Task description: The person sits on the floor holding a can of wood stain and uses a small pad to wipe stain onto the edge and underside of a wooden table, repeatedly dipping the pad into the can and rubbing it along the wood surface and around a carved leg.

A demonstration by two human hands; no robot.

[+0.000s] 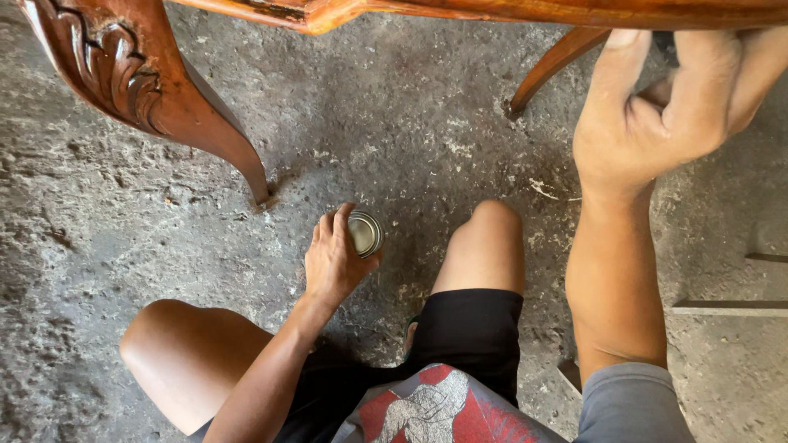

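A rough, pitted concrete floor (410, 107) fills the view, with a carved wooden furniture leg (156, 90) standing on it. Just right of that leg's foot sits a small round metal tin (365, 233), upright on the floor, its lid facing up. The left hand (335, 261) is curled around the tin's near side, fingers wrapped over the rim and thumb below, so it has hold of it. The tin looks stiff, light and smooth-walled, likely slippery; the side wall under the rim seems the surest hold. Well right of the leg, the right hand (657, 107) is half closed, fingers bent against the furniture's underside edge (492, 10); whether it holds anything I cannot tell.
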